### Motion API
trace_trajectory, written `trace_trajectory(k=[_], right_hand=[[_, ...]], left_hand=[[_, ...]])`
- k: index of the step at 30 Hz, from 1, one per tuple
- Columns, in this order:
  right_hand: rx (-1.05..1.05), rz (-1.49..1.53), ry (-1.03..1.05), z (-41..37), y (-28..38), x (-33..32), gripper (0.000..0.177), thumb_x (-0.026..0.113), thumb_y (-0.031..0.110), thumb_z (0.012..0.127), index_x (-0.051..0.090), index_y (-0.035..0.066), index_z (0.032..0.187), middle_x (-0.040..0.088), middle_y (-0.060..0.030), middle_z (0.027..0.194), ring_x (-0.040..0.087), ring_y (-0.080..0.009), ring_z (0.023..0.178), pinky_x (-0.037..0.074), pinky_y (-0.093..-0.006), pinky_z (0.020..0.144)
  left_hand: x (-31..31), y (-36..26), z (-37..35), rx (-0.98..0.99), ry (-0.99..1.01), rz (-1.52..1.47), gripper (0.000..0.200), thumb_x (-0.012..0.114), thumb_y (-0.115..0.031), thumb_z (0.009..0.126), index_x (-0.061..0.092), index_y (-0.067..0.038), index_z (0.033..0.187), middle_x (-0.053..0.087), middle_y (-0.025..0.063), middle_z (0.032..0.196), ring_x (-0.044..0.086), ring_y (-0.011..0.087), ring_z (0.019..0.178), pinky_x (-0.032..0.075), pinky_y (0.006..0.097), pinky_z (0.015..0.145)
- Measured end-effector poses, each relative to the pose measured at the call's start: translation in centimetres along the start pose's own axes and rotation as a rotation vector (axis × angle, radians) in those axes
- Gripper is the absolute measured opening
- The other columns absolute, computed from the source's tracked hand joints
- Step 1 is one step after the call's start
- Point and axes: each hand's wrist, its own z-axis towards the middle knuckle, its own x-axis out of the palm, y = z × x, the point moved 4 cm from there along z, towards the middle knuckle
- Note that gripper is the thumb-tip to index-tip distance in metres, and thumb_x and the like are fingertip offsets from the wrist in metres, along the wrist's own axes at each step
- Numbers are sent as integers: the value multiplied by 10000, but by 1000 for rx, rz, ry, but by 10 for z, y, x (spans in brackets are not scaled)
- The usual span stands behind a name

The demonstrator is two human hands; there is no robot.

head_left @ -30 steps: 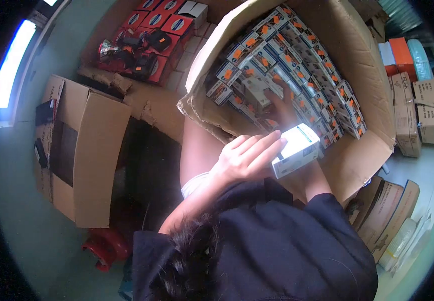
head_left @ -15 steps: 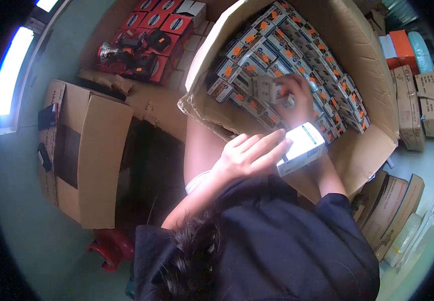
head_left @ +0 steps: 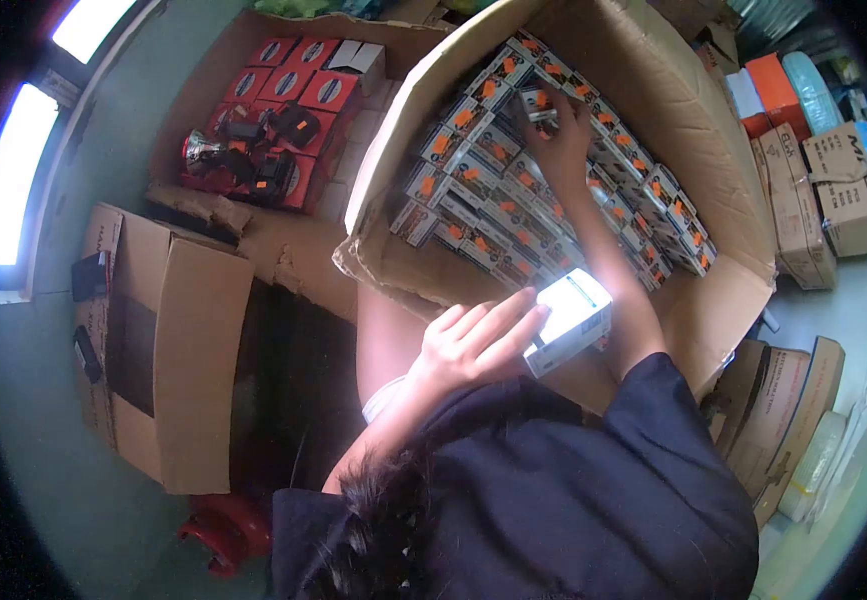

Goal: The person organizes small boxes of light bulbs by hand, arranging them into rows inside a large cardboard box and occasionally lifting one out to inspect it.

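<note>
My left hand (head_left: 468, 345) grips a small white box (head_left: 575, 308) near my lap, with the fingers along its left side and glare on its top. Reaching deep into a large open carton (head_left: 693, 150), my right hand (head_left: 561, 135) is closed around a small printed box (head_left: 537, 104). Under and around that hand lie rows of small boxes (head_left: 498, 205) with orange stickers, packed side by side in several layers. The stack stands higher on the carton's right side.
Another carton of red boxes (head_left: 286, 84) stands at the upper left, with headlamp-like items (head_left: 253, 150) on top. An open brown carton (head_left: 203, 360) is at my left. Taped cartons (head_left: 843, 185) and flattened cardboard (head_left: 783, 410) line the right side. A red object (head_left: 225, 530) sits low on the left.
My right hand has moved farther into the carton, toward its far side, with a small box in it. My left hand still holds the white box. The view has shifted slightly.
</note>
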Motion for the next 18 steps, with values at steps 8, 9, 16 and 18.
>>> trace_trajectory(k=[8, 9, 16, 18], right_hand=[[35, 50, -89, -9, -7, 0, 506, 689, 75, 754, 503, 76, 1225, 426, -121, 1103, 555, -230, 971, 567, -328, 819], [55, 83, -84, -9, -8, 0, 504, 690, 82, 761, 500, 74, 1228, 422, -121, 1109, 555, -231, 974, 565, -330, 826], [-49, 19, -108, -9, -8, 1, 548, 729, 127, 733, 504, 50, 1226, 463, -145, 1123, 549, -249, 1006, 534, -357, 808], [3, -60, -61, -15, 2, -7, 587, 758, 170, 706, 506, 16, 1213, 531, -190, 1142, 532, -316, 1057, 470, -434, 832]], left_hand=[[-1, 0, 3, 3, -12, 20, 473, 694, -349, 701, 610, -88, 1086, 665, 65, 1010, 588, 66, 592, 362, 181, 497], [-1, 0, 3, 0, -18, 18, 472, 693, -346, 701, 609, -87, 1087, 665, 65, 1011, 588, 66, 593, 360, 181, 497], [1, 1, 0, 0, -18, 19, 466, 683, -332, 706, 607, -80, 1091, 665, 71, 1016, 590, 67, 595, 359, 180, 498], [0, 1, 0, -5, -22, 11, 467, 683, -331, 705, 607, -79, 1091, 664, 72, 1016, 589, 67, 594, 359, 181, 498]])
